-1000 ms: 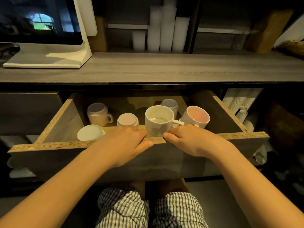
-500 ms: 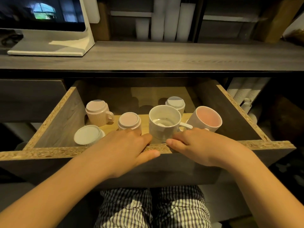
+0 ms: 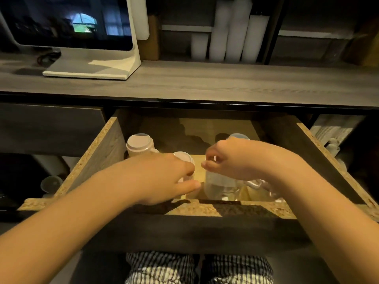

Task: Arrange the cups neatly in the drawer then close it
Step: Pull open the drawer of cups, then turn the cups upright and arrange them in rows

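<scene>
Both hands are reaching into the open drawer (image 3: pixel 96 148): the left hand (image 3: pixel 164 177) is curling around a pink cup (image 3: pixel 184 158), the right hand (image 3: pixel 235 158) is pinching the white cup's (image 3: pixel 219 185) rim, hiding the cups behind.

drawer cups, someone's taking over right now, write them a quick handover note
Left hand: inside the open drawer, fingers closing around the pinkish upside-down cup; not clearly lifted.
Right hand: pinching the rim of the white mug near the front wall.
Other cups: an upside-down handled cup stands at back left; another cup peeks out behind the right hand. Further cups may be hidden by the arms.
Done: drawer is open, both hands are on cups.
Left: line the cups up neatly, take the hands out, push the drawer shut.
</scene>
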Motion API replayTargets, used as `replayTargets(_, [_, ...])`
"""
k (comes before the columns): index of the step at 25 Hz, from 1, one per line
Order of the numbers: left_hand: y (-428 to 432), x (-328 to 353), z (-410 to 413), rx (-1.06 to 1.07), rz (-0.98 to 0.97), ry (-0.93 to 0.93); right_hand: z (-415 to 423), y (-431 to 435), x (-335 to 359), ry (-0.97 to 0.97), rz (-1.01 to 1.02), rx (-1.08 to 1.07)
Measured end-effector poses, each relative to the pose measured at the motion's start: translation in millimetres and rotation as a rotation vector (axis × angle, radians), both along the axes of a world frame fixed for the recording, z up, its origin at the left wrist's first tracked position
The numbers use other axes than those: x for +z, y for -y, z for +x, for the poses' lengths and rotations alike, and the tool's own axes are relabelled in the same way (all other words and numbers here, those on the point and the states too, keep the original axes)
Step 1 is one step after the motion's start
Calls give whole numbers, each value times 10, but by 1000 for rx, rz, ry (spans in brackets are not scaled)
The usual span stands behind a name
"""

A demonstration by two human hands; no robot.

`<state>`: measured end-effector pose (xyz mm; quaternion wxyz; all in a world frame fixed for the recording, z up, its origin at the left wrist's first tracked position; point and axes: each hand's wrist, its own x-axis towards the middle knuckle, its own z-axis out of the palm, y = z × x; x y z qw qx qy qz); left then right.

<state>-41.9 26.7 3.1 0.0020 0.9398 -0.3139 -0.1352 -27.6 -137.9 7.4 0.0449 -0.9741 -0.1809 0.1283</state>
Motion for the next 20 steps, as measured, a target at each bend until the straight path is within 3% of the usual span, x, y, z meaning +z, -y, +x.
replayTargets(7, [-418, 59, 794, 240, 138, 103, 755, -439, 102, 13, -89, 114])
replayTargets(10, [-606, -106, 1199, 378, 197, 47, 1002, -655, 60, -22, -87, 159])
replayTargets(16, [-780, -418, 1580, 442, 188, 10, 1478, -1032, -179, 4, -176, 177])
replayTargets(20, [-854, -604, 1582, 505, 168, -180, 1723, -1199, -430, -16, -182, 171])
